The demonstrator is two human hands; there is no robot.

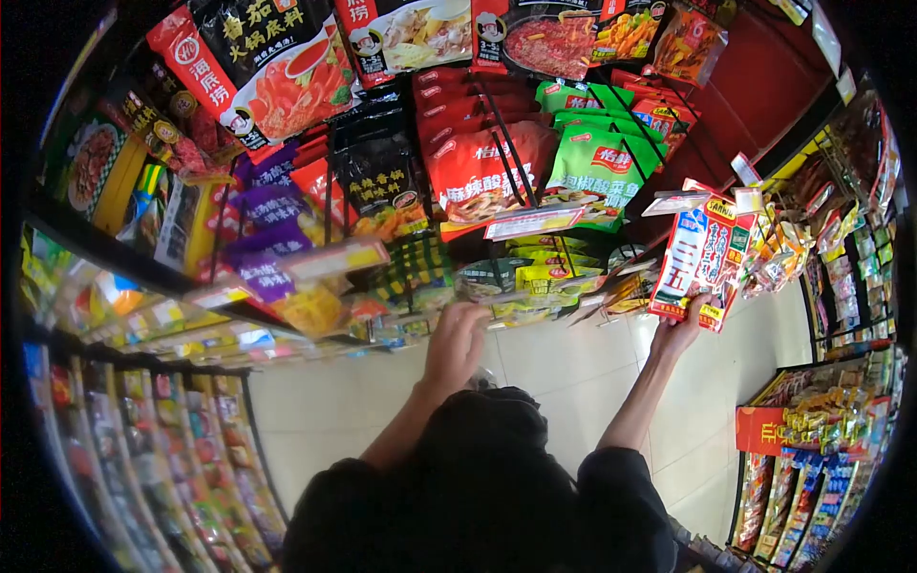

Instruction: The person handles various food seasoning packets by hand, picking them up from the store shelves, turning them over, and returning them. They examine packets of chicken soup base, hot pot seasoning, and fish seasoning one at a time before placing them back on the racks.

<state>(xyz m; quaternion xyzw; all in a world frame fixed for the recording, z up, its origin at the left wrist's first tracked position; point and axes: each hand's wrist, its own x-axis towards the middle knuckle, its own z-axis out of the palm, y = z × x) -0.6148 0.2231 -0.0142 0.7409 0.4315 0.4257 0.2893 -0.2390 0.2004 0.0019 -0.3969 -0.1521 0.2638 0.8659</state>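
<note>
My right hand (680, 329) grips the lower edge of a red-and-white seasoning packet (702, 253), thumb over its front. The packet is upright at the right end of the shelf, its upper part close to a price tag (676, 202). My left hand (457, 346), slightly blurred, is raised below the shelf's front edge, near green and yellow packets (554, 274). Its fingers are loosely bent, and nothing shows in them. Above these hang red packets (487, 172) and green packets (604, 162) on hooks.
Large hotpot seasoning bags (282, 72) line the top shelf. Purple packets (270, 215) and black packets (382, 177) hang to the left. Price-tag holders (535, 222) jut forward. Pale floor tiles (583, 372) lie below. More stocked shelves stand at lower left (153, 458) and lower right (812, 487).
</note>
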